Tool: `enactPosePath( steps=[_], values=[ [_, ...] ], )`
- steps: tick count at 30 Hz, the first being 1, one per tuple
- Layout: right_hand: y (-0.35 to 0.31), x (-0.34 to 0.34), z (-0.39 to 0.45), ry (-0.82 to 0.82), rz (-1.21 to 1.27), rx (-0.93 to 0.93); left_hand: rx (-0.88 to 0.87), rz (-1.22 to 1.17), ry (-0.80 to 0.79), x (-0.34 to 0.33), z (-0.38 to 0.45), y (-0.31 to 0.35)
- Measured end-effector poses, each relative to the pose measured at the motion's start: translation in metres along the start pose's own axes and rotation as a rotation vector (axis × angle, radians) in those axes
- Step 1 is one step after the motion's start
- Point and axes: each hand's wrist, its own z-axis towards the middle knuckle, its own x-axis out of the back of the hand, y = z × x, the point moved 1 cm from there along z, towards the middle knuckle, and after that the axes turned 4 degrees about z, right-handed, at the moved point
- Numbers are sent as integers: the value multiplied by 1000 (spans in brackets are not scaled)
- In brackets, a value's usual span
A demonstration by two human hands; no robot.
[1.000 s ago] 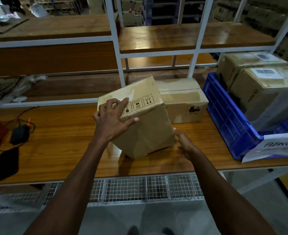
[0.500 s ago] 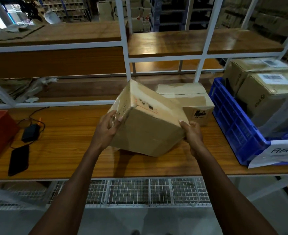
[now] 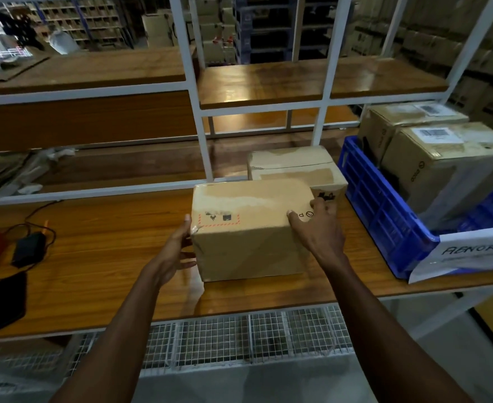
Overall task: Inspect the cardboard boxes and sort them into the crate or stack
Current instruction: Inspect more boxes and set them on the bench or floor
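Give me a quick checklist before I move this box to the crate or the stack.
1. Both hands on the box: ok. Left hand is at its left side, right hand over its top right corner.
2. Box sits flat on the table: ok.
3. Top face checked: ok, tape and a red-framed mark show, no dent visible.
4. Underside and far side checked: cannot tell, hidden.
5. Room in the crate: not ok, two boxes fill what shows of it.
6. Second box behind has a free top for stacking: ok.
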Motion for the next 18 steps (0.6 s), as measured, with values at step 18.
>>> enactPosePath(
  steps=[18],
  values=[
    [-18,-8,27,-181,-202,112,-483,1353,238,-108,36,65]
  ],
)
